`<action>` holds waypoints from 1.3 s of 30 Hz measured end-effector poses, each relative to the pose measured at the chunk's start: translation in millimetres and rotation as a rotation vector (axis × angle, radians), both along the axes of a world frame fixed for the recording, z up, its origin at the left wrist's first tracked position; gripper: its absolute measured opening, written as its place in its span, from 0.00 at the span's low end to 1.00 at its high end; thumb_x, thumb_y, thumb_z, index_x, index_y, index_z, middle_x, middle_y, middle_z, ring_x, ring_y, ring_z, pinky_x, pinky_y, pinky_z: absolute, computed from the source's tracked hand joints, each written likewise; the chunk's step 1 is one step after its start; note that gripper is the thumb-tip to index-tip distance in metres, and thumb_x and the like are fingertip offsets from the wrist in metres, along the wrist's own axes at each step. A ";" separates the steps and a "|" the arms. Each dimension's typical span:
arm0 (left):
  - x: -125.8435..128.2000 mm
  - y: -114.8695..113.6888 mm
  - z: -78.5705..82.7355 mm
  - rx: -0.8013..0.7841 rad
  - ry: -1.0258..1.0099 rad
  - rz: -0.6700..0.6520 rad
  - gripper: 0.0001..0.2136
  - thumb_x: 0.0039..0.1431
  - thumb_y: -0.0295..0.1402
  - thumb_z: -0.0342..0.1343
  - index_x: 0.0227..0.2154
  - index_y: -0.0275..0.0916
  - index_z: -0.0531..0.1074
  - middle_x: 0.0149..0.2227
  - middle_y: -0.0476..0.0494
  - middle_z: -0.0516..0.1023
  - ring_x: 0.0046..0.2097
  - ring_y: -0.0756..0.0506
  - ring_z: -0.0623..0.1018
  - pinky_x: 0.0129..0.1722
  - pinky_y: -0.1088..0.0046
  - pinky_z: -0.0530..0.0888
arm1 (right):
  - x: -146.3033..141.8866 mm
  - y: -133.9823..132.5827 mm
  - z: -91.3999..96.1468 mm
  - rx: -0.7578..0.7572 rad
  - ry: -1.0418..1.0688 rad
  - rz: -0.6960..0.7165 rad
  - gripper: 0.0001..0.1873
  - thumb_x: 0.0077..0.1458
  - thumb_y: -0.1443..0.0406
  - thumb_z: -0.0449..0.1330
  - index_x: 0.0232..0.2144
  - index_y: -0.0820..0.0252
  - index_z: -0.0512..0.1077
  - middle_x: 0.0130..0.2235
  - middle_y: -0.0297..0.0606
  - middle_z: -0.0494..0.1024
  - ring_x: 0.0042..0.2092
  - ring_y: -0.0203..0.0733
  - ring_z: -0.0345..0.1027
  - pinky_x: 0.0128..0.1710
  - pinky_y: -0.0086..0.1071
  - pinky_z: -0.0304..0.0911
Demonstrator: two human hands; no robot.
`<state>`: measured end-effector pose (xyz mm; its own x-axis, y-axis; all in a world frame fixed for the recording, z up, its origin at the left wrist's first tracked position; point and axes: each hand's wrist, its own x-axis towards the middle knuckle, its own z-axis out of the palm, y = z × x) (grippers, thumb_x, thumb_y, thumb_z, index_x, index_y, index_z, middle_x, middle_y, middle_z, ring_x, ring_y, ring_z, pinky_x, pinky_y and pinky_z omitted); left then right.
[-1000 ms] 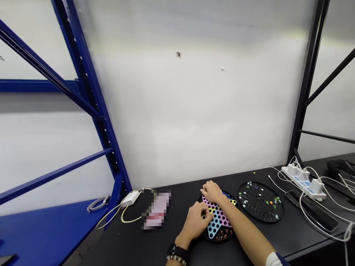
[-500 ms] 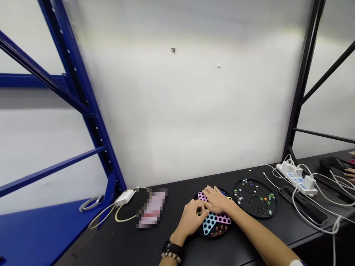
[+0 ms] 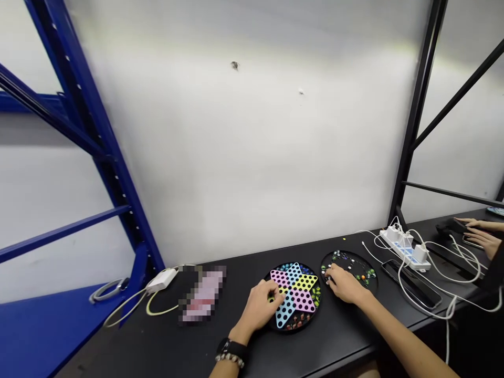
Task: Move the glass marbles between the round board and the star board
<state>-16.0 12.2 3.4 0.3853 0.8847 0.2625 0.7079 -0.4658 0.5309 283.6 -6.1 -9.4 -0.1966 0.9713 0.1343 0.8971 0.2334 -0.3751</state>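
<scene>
A Chinese checkers board point(image 3: 289, 310), round and black with a coloured star full of holes, lies on the black table; small coloured pieces sit in the pockets around its rim. My left hand point(image 3: 258, 310), wearing a dark watch and a beaded bracelet, is over its left edge. Its fingers are curled with thumb and forefinger together, and anything between them is hidden. To the right, my right hand point(image 3: 344, 284) reaches over a round black tray point(image 3: 376, 286) with scattered glassy marbles. Its bent fingertips touch down at the tray's left side, among the marbles; what they pinch is too small to tell.
A white power strip point(image 3: 407, 254) with tangled white cables and a dark phone point(image 3: 411, 283) lie at the right. Another person's hands point(image 3: 478, 236) are at the far right. A blurred pink item point(image 3: 205, 296) and white adapter point(image 3: 162, 280) lie left, beside the blue frame point(image 3: 106, 142).
My right hand has left the star board and moved right onto the tray of marbles, uncovering the star. My left hand stays at the board's left edge. The view has shifted slightly right.
</scene>
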 end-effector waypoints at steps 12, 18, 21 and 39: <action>-0.8 -1.7 -2.4 0.003 0.001 -0.002 0.12 0.55 0.37 0.52 0.19 0.41 0.61 0.26 0.53 0.72 0.33 0.48 0.70 0.41 0.72 0.64 | 81.2 -2.2 19.9 -0.141 1.577 -0.162 0.06 0.46 0.61 0.58 0.28 0.56 0.67 0.23 0.28 0.63 0.20 0.31 0.50 0.18 0.26 0.47; 2.1 -1.3 0.6 -0.014 0.024 0.006 0.13 0.55 0.38 0.52 0.18 0.41 0.60 0.26 0.52 0.72 0.34 0.47 0.70 0.36 0.72 0.62 | 143.7 -19.5 -12.7 0.036 0.564 -0.432 0.11 0.50 0.58 0.54 0.24 0.58 0.69 0.23 0.32 0.66 0.25 0.36 0.60 0.25 0.29 0.54; 2.2 -1.3 1.3 -0.010 0.027 0.012 0.13 0.55 0.38 0.52 0.18 0.41 0.60 0.26 0.51 0.72 0.34 0.47 0.69 0.36 0.72 0.62 | 147.0 -27.0 -22.0 0.072 0.224 -0.335 0.11 0.52 0.57 0.55 0.33 0.55 0.73 0.34 0.37 0.74 0.37 0.43 0.69 0.36 0.32 0.61; 3.3 -2.9 1.9 -0.023 0.003 0.023 0.13 0.55 0.39 0.51 0.18 0.41 0.60 0.26 0.51 0.71 0.33 0.46 0.69 0.37 0.71 0.64 | 130.8 -30.0 -18.8 0.199 0.911 -0.348 0.11 0.51 0.55 0.62 0.29 0.55 0.69 0.24 0.31 0.66 0.25 0.36 0.58 0.24 0.30 0.56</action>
<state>-12.7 9.3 5.3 0.3652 0.8992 0.2412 0.7202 -0.4370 0.5389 414.4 -36.2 -28.1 0.3543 0.8986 0.2589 0.3162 0.1454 -0.9375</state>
